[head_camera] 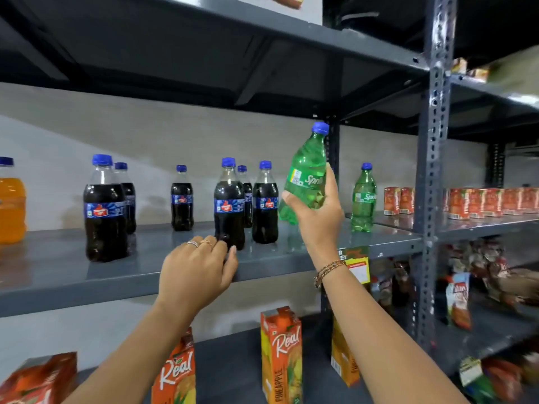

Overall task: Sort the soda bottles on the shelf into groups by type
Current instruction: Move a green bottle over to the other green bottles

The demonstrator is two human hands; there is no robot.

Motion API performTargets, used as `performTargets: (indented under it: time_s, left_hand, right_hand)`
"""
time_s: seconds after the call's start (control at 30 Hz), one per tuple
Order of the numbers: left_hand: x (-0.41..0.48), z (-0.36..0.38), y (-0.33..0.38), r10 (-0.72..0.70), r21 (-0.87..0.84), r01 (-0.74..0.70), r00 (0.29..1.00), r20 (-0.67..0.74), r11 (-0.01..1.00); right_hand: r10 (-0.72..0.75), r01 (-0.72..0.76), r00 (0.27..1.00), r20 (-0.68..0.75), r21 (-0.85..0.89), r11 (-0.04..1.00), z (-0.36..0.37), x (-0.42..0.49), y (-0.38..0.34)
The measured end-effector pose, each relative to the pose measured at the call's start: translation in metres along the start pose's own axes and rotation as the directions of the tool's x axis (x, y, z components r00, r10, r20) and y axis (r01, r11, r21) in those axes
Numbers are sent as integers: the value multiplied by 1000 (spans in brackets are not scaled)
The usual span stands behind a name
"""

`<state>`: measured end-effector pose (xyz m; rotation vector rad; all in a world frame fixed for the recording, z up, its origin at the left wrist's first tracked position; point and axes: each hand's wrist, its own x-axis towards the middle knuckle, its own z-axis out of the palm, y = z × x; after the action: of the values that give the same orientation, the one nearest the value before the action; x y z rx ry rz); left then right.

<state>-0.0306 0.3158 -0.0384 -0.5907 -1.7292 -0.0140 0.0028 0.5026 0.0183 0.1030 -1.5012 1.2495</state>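
Observation:
My right hand [316, 212] is shut on a green Sprite bottle [306, 173] with a blue cap, held tilted above the grey shelf [175, 263]. A second green Sprite bottle [363, 196] stands upright at the shelf's right end. Several dark cola bottles with blue caps stand along the shelf, the nearest ones at the left [105, 208] and the middle [229, 204]. An orange soda bottle [11, 205] stands at the far left edge. My left hand [198, 269] rests on the shelf's front edge, fingers loosely curled, just in front of the middle cola bottle and holding nothing.
A grey perforated upright post [431, 170] bounds the shelf on the right. Beyond it stand rows of small red juice cartons [466, 202]. Orange Real juice cartons [281, 354] stand on the shelf below. Snack packets [460, 298] lie at the lower right. Another shelf hangs close overhead.

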Motion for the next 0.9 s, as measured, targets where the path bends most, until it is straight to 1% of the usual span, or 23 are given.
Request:
performTargets:
  time_s: [0.07,0.1,0.2,0.27,0.3,0.33,0.43,0.73,0.77,0.8,0.83,0.87,0.9]
  left_hand:
    - [1,4,1,0,12,0,1000,-18,1000]
    - [1,6,2,-3,13,3,1000,-25,1000]
    - [-3,12,0,-10,16,11,999,-41,1000]
    - [-5,11,-3,-10,7,10,1000,-21,1000]
    - [-7,13,-3,-1,11,1,1000,-26,1000]
    - [-3,22,4,4,50,-1,999,-52,999]
    - [-1,19,2,-10,49,13,998,-63,999]
    - [-2,16,2,-17,71,24,995,-97,997]
    - [-2,16,2,-17,70,24,996,-92,997]
    - [-2,15,2,-19,74,26,996,-89,997]
    - [-3,15,2,-25,81,32,996,-84,996]
    - [-3,15,1,-28,79,35,996,-79,996]
    - [-4,13,1,-34,71,39,997,-73,997]
  right_hand:
    - [61,-63,998,-26,-91,994,-6,14,17]
    - [114,-120,992,-45,-144,982,-8,20,25]
    - [275,-289,957,-87,-288,913,-13,32,46]
    - [344,-356,934,-99,-340,870,-14,38,55]
    - [359,-370,928,-101,-358,857,-15,42,60]
    - [368,-370,926,-77,-365,854,-17,55,72]
    - [363,-345,931,-35,-406,846,-14,69,84]
    - [397,-364,918,20,-359,859,-14,77,93]
    - [369,-340,930,1,-381,860,-14,73,88]
    - [298,-282,954,-21,-401,872,-14,66,80]
    - [179,-184,983,-50,-396,899,-11,55,70]
    - [29,-57,996,-80,-366,929,-9,44,58]
    - [-121,85,988,-99,-314,946,-3,30,47]
